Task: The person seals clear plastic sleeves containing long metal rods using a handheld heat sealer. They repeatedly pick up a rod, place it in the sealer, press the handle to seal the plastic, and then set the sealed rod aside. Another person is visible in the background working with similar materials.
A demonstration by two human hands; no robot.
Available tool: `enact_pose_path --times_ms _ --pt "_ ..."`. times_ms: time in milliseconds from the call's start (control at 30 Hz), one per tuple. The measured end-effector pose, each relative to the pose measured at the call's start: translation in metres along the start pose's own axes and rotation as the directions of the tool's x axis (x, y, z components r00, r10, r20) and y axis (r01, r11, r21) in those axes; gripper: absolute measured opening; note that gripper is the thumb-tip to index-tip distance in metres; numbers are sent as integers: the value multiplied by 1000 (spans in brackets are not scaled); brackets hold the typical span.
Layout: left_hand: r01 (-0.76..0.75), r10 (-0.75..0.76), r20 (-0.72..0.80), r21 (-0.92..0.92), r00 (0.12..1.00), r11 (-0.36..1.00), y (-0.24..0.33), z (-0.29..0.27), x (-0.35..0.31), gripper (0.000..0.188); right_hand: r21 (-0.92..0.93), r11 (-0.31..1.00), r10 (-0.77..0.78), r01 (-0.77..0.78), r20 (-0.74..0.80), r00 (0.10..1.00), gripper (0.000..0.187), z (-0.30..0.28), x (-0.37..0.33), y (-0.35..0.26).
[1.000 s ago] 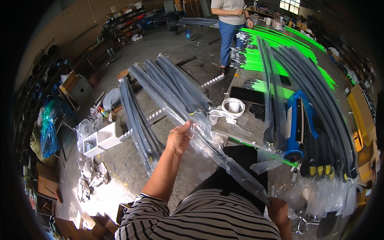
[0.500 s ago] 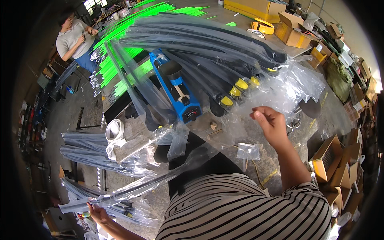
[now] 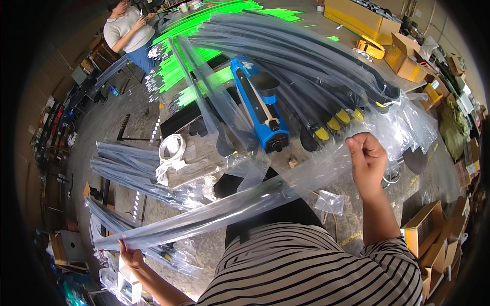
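Note:
A long clear plastic sleeve (image 3: 286, 189) stretches across in front of my body, with a dark long item inside its left part. My left hand (image 3: 131, 256) is closed around its far-left end, low at the left. At the right, my right hand (image 3: 368, 162) pinches the other, slack end of the film between thumb and fingers. Beyond the sleeve, on the table, stands a blue heat sealer (image 3: 261, 109) with a black knob. Beside it lies a pile of dark bagged long pieces (image 3: 306, 61), some with yellow tips (image 3: 333, 124).
Bright green rods (image 3: 176, 71) lie heaped at the back. A white tape roll (image 3: 171, 148) rests left of the sealer, and more bagged pieces (image 3: 132, 163) sit at the left. Open cardboard boxes (image 3: 426, 224) stand at the right. Another person (image 3: 130, 33) stands at the far left.
My right hand, formerly apart from the sleeve, now grips its right end. The film has been drawn out taut toward the right. The whole view has shifted somewhat.

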State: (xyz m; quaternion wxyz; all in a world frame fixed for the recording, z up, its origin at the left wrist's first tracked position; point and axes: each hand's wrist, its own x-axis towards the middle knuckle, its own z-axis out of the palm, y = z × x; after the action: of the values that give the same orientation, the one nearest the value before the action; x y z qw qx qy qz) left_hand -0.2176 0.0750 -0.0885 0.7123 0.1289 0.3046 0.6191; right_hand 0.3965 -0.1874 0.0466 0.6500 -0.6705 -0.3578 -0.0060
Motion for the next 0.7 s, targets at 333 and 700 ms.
enact_pose_path --times_ms 333,700 --pt "-123 101 -289 -58 952 991 -18 31 8 24 200 979 27 46 -347 938 18 -35 38 4" --pt "-172 139 -239 -120 961 978 -8 10 6 23 201 959 184 -201 101 978 26 19 26 -10"
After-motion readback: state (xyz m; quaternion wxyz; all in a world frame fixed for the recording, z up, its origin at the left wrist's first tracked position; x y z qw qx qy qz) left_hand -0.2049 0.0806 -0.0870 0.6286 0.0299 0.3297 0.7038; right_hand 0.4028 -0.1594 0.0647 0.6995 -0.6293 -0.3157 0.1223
